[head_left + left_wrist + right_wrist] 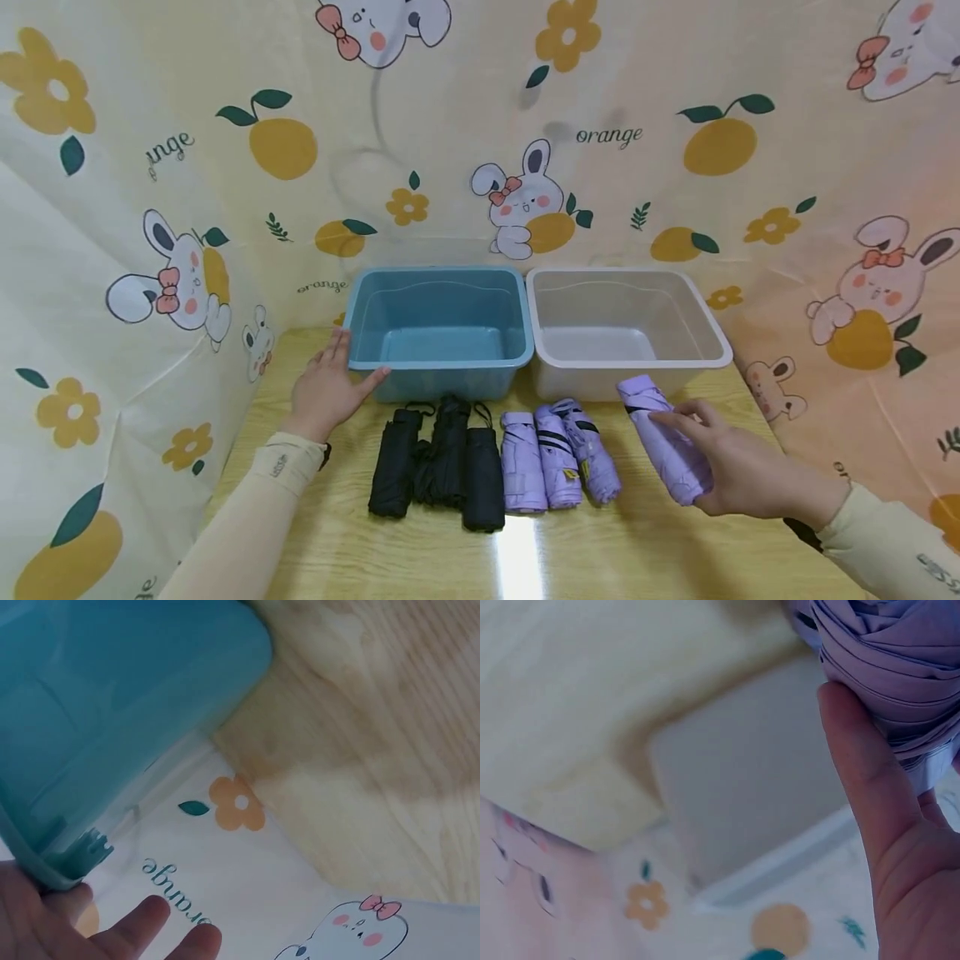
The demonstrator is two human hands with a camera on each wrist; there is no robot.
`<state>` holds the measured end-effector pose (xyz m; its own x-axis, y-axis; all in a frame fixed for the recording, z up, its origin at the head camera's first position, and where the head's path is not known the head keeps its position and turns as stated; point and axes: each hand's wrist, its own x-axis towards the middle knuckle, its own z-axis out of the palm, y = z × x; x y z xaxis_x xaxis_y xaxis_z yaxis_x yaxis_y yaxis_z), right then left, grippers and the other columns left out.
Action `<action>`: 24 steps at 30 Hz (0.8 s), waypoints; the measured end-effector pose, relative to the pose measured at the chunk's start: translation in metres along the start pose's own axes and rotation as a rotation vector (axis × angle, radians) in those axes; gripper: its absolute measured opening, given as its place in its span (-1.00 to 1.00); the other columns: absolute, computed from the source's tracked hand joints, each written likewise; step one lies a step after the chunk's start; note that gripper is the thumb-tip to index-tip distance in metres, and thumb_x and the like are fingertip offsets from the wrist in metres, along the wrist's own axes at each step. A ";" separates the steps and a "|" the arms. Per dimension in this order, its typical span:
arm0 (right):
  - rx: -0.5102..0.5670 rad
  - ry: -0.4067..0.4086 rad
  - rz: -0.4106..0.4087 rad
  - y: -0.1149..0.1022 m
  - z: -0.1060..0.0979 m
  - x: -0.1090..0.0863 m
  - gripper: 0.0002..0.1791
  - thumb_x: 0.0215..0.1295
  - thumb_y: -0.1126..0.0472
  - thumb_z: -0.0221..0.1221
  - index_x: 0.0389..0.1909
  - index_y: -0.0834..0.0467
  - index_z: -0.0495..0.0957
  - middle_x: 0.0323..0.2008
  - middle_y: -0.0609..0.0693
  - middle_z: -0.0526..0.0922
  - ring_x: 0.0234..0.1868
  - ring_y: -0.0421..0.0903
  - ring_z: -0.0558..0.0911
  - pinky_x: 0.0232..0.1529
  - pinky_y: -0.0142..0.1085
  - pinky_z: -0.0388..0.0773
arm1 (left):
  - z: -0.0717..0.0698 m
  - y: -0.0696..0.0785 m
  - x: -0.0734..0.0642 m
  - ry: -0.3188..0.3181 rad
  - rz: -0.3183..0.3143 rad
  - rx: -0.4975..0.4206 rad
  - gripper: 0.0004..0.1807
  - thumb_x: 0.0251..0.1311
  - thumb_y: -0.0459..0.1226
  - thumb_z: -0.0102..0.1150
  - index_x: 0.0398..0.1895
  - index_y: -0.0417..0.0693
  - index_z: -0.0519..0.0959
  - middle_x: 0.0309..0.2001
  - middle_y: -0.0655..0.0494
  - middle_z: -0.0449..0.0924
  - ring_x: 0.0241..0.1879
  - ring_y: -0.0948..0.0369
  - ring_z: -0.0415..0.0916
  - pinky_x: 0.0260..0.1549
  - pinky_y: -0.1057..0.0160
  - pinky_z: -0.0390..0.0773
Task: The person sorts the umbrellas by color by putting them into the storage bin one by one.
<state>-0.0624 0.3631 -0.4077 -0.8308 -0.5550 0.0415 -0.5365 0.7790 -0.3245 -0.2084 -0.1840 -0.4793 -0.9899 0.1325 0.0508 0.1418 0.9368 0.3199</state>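
gripping a rolled purple umbrella (pixel 660 433), the right hand (pixel 750 467) holds it just in front of the white bin (pixel 633 364), while the left hand (pixel 326 392), fingers spread, touches the blue bin (pixel 442 365), three black umbrellas (pixel 483 483) and three other purple umbrellas (pixel 523 467) lying between the hands.

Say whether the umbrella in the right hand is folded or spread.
Folded; the purple umbrella is a compact roll of wrapped fabric.

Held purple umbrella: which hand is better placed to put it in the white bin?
Right, most likely. The right hand grips the purple umbrella near the white bin's front right corner; the left hand is at the blue bin's left side.
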 end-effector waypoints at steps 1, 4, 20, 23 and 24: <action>0.000 0.016 -0.016 -0.002 -0.006 0.003 0.22 -0.49 0.22 0.65 0.41 0.13 0.33 0.17 0.17 0.27 -0.34 -0.21 0.48 -0.48 -0.40 0.48 | 0.001 0.000 0.000 0.009 0.005 -0.007 0.19 0.23 0.48 -0.21 0.60 -0.23 -0.15 0.57 -0.20 -0.20 0.36 -0.38 0.10 0.01 -0.34 0.42; -0.015 0.053 -0.046 -0.009 -0.024 0.013 0.24 -0.53 0.25 0.64 0.42 0.12 0.32 0.18 0.17 0.27 -0.32 -0.19 0.50 -0.48 -0.41 0.49 | 0.006 0.000 0.003 0.036 0.020 -0.036 0.18 0.24 0.47 -0.20 0.60 -0.23 -0.16 0.57 -0.21 -0.20 0.38 -0.36 0.08 0.14 -0.32 0.32; -0.021 0.009 -0.005 -0.003 -0.080 0.094 0.19 -0.32 0.19 0.65 0.45 0.12 0.26 0.21 0.21 0.22 -0.18 0.02 0.50 -0.32 -0.24 0.54 | 0.015 -0.005 0.000 0.067 -0.013 -0.217 0.17 0.24 0.43 -0.08 0.62 -0.08 -0.26 0.60 0.01 -0.45 0.42 -0.33 0.02 -0.01 -0.31 0.43; -0.005 -0.003 0.008 -0.001 -0.085 0.113 0.16 -0.29 0.17 0.65 0.43 0.16 0.27 0.20 0.24 0.22 -0.11 0.08 0.47 -0.26 -0.16 0.54 | 0.017 -0.005 -0.001 0.080 -0.013 -0.290 0.17 0.24 0.39 0.00 0.62 -0.09 -0.25 0.60 0.03 -0.47 0.44 -0.30 -0.01 0.01 -0.30 0.43; 0.006 -0.013 0.018 0.001 -0.086 0.119 0.15 -0.28 0.15 0.65 0.43 0.17 0.27 0.20 0.25 0.22 -0.07 0.12 0.44 -0.24 -0.14 0.54 | 0.017 -0.005 -0.001 0.082 -0.013 -0.325 0.17 0.24 0.37 0.04 0.62 -0.09 -0.24 0.60 0.03 -0.47 0.45 -0.28 -0.04 0.07 -0.29 0.40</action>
<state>-0.1745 0.3230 -0.3216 -0.8381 -0.5450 0.0236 -0.5209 0.7868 -0.3309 -0.2083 -0.1835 -0.4974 -0.9898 0.0825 0.1164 0.1365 0.7842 0.6053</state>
